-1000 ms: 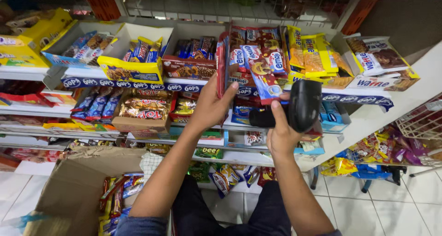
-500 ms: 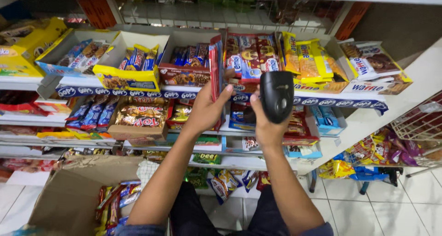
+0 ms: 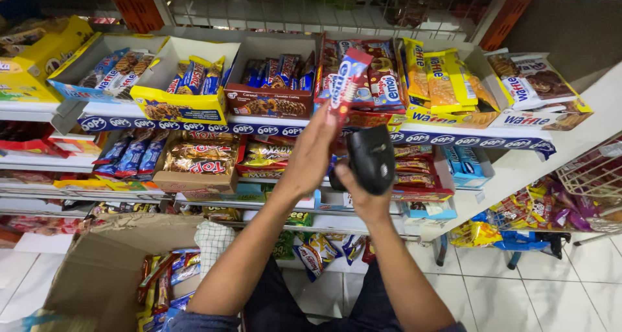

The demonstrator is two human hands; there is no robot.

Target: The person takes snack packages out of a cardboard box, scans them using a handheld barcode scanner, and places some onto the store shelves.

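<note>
My left hand (image 3: 312, 156) holds a long red snack packet (image 3: 345, 82) upright in front of the top shelf, its face turned toward me. My right hand (image 3: 360, 199) grips a black handheld scanner (image 3: 372, 158) just below and right of the packet, its head pointing up at it. Behind the packet stands a red display box (image 3: 389, 79) of the same red packets on the white shelf (image 3: 259, 121).
Open display boxes of wrapped snacks fill the shelves: a yellow box (image 3: 184, 99), a brown cookie box (image 3: 272, 99), yellow wafer packs (image 3: 440, 79). A cardboard carton (image 3: 103, 274) with packets sits on the tiled floor at lower left. A wire basket (image 3: 596, 176) is at right.
The left hand has turned the red packet from edge-on to face me and tilted it right. The right hand has lowered the scanner slightly beneath it.
</note>
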